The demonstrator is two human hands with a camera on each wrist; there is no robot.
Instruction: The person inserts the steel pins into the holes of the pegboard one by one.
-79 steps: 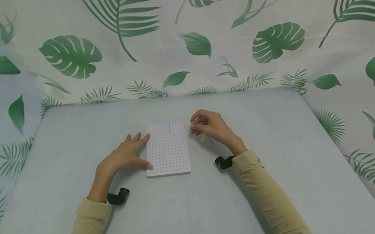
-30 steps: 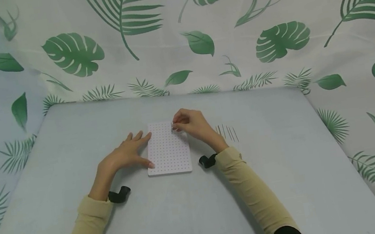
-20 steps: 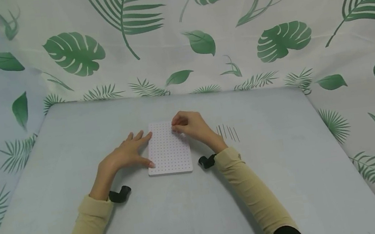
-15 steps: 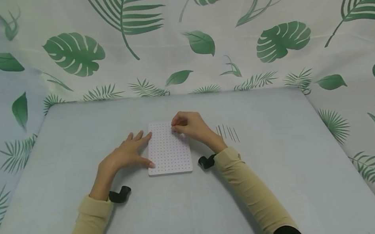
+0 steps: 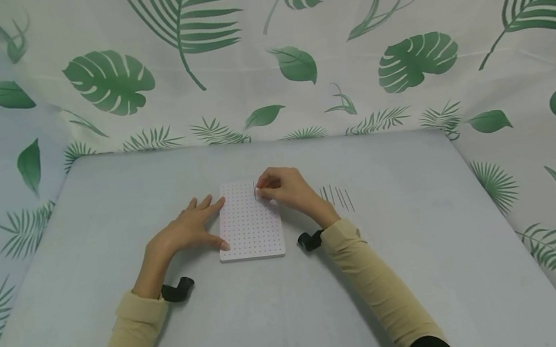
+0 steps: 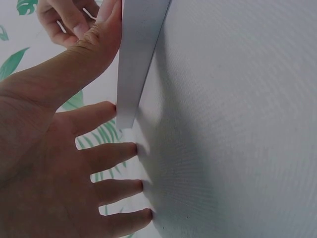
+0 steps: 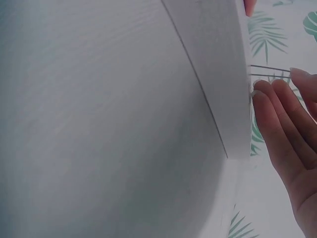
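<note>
A white board with a grid of small holes (image 5: 249,225) lies on the table. My left hand (image 5: 182,231) rests along its left edge, thumb and index finger touching the side. In the left wrist view its fingers (image 6: 111,154) are spread. My right hand (image 5: 285,187) is over the board's upper right part. Two thin dark metal pins (image 7: 270,72) stand up from the board in the right wrist view, their free ends beside my right thumb. Thumb and index fingertip look apart there, with the other fingers (image 7: 277,124) loosely bent near the board.
Several more thin dark pins (image 5: 336,198) lie in a row on the light table (image 5: 256,324), right of the board beside my right wrist. A leaf-patterned cloth (image 5: 326,60) hangs behind and around the table.
My right hand came left from beside the board onto its upper right part with a pin. It then drew back slightly, showing an upright pin. The left hand stays at the edge.
</note>
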